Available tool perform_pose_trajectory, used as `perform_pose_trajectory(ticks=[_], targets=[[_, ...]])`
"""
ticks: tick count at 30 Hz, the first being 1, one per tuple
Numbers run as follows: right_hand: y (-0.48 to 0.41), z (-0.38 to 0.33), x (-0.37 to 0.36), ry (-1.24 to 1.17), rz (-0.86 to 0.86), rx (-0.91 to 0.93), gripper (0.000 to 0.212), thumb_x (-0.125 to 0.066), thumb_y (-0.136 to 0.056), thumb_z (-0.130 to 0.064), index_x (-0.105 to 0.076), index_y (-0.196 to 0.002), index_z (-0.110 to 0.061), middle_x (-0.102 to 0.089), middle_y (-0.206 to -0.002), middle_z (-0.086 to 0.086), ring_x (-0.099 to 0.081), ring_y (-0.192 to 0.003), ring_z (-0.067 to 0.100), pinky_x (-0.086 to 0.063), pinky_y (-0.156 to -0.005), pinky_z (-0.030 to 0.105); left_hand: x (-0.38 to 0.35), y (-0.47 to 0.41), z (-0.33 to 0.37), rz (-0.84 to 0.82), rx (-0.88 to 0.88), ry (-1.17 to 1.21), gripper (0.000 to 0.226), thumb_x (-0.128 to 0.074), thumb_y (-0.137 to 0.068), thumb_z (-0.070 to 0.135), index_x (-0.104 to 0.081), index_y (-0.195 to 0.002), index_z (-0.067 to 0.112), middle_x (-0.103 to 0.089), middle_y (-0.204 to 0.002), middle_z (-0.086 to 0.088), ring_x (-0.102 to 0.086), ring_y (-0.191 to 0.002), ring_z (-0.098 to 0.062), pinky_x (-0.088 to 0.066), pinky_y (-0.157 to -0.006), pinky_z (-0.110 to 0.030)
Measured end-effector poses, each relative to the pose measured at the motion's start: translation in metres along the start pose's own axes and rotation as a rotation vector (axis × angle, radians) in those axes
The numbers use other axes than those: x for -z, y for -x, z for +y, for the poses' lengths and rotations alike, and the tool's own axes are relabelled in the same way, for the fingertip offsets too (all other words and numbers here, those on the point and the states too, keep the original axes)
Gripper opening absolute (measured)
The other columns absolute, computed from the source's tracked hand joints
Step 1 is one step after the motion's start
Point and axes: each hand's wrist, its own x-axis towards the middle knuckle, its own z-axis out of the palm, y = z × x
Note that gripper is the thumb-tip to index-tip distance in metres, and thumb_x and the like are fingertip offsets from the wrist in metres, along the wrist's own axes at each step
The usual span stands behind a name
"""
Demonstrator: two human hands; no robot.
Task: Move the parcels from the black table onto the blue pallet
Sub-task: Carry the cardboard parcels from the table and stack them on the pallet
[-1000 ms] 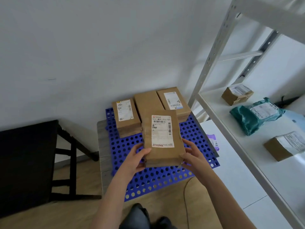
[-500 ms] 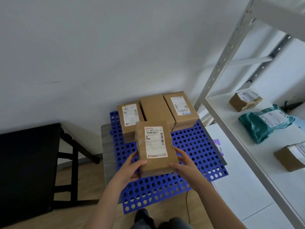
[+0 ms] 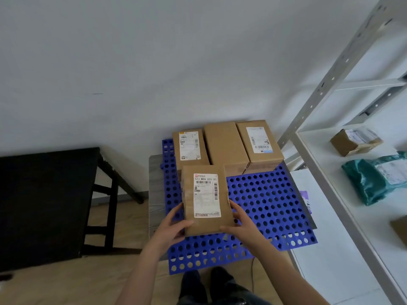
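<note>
- Black table [image 3: 44,205] fills the left of the frame, its top dark and featureless from this angle.
- White metal rack [image 3: 312,155] runs down the right edge. A small brown box [image 3: 354,140] and a teal bag [image 3: 370,179] lie on its shelf.
- Blue pallet [image 3: 268,208], a perforated plastic grid, lies low at the centre of the frame, close to the wall.
- Three brown parcels [image 3: 226,146] stand side by side along the pallet's upper edge, touching one another.
- A fourth, the held parcel [image 3: 206,199], sits label up at centre-left of the pallet. It is just below the leftmost parcel of the back row. Whether its base already touches the grid cannot be told.
- Left hand [image 3: 174,225] grips the parcel's lower left corner, thumb on top and fingers curled along the side. Right hand [image 3: 244,223] grips the lower right corner in the same way.
- Step in hand, as I judge it: setting this parcel down to begin a second row.
- Next move: lower it flat and snug against the back row. Then loosen both hands and turn back toward the table.
- Change from a second ago: the parcel was held higher, in front of the middle parcel of the row. It has since come down and further left on the pallet.
</note>
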Motion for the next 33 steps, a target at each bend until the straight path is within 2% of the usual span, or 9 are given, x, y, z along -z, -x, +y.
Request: perform_pose_trajectory(ticks=[3, 9, 11, 14, 18, 20, 24, 28, 33], targets=[[-0.004, 0.002, -0.002, 0.023, 0.000, -0.005, 0.090, -0.076, -0.079, -0.002, -0.028, -0.150, -0.030, -0.051, -0.133, 0.001, -0.059, -0.113, 0.021, -0.055, -0.088, 0.035, 0.004, -0.006, -0.010, 0.023, 0.010, 0.013, 0.087, -0.089, -0.045, 0.040, -0.049, -0.120, 0.053, -0.057, -0.117, 0.002, -0.060, -0.107, -0.023, -0.057, -0.074, -0.032], [-0.013, 0.008, -0.006, 0.060, -0.049, -0.032, 0.089, -0.076, -0.080, -0.003, -0.029, -0.150, -0.029, -0.051, -0.135, 0.003, -0.060, -0.113, 0.022, -0.057, -0.086, 0.040, 0.011, -0.007, -0.031, 0.086, 0.055, 0.032, 0.087, -0.090, -0.044, 0.049, -0.046, -0.118, 0.060, -0.056, -0.121, 0.005, -0.059, -0.108, -0.021, -0.054, -0.073, -0.030], [-0.015, 0.011, -0.008, 0.059, -0.048, -0.042, 0.089, -0.076, -0.080, -0.003, -0.029, -0.150, -0.029, -0.050, -0.136, 0.004, -0.059, -0.115, 0.025, -0.055, -0.090, 0.045, 0.009, -0.007, -0.032, 0.110, 0.045, 0.005, 0.083, -0.087, -0.051, 0.050, -0.043, -0.121, 0.062, -0.054, -0.121, 0.008, -0.055, -0.107, -0.017, -0.053, -0.074, -0.030], [-0.016, 0.014, -0.010, 0.096, -0.036, -0.046, 0.090, -0.077, -0.080, -0.005, -0.027, -0.150, -0.032, -0.048, -0.139, 0.004, -0.060, -0.115, 0.025, -0.054, -0.091, 0.048, 0.002, -0.013, -0.032, 0.131, 0.046, -0.034, 0.077, -0.077, -0.075, 0.034, -0.035, -0.138, 0.052, -0.052, -0.117, 0.011, -0.053, -0.106, -0.016, -0.051, -0.080, -0.034], [-0.017, 0.011, -0.007, 0.156, -0.035, -0.029, 0.090, -0.075, -0.082, -0.008, -0.024, -0.151, -0.033, -0.048, -0.141, 0.001, -0.060, -0.115, 0.021, -0.056, -0.088, 0.044, -0.005, -0.018, -0.031, 0.168, 0.035, -0.038, 0.070, -0.068, -0.085, 0.026, -0.033, -0.142, 0.046, -0.048, -0.122, 0.005, -0.048, -0.113, -0.020, -0.048, -0.089, -0.039], [-0.018, 0.009, -0.006, 0.170, -0.044, -0.025, 0.090, -0.075, -0.083, -0.008, -0.023, -0.152, -0.033, -0.049, -0.140, 0.000, -0.061, -0.114, 0.019, -0.058, -0.085, 0.038, -0.006, -0.018, -0.032, 0.174, 0.027, -0.036, 0.068, -0.066, -0.087, 0.025, -0.032, -0.143, 0.045, -0.047, -0.124, 0.004, -0.046, -0.114, -0.020, -0.046, -0.091, -0.040], [-0.018, 0.006, -0.008, 0.150, -0.055, -0.026, 0.090, -0.075, -0.082, -0.006, -0.024, -0.151, -0.034, -0.049, -0.138, -0.003, -0.061, -0.112, 0.016, -0.057, -0.071, 0.021, -0.004, -0.019, -0.032, 0.194, -0.003, -0.084, 0.066, -0.062, -0.090, 0.023, -0.030, -0.144, 0.044, -0.049, -0.116, 0.007, -0.047, -0.109, -0.017, -0.047, -0.082, -0.034], [-0.020, 0.007, -0.008, 0.144, -0.039, -0.022, 0.090, -0.076, -0.081, -0.005, -0.027, -0.151, -0.033, -0.048, -0.137, -0.003, -0.063, -0.107, 0.014, -0.055, -0.065, 0.018, -0.002, -0.021, -0.033, 0.207, -0.019, -0.109, 0.066, -0.063, -0.089, 0.023, -0.032, -0.143, 0.045, -0.050, -0.120, 0.006, -0.049, -0.104, -0.013, -0.047, -0.075, -0.028], [-0.023, 0.007, -0.006, 0.170, -0.035, -0.024, 0.086, -0.074, -0.082, -0.005, -0.028, -0.151, -0.031, -0.050, -0.126, -0.008, -0.061, -0.099, 0.005, -0.054, -0.061, 0.016, -0.003, -0.024, -0.036, 0.257, -0.017, -0.131, 0.064, -0.063, -0.089, 0.025, -0.034, -0.143, 0.043, -0.052, -0.106, 0.019, -0.048, -0.099, -0.008, -0.046, -0.098, -0.041]])
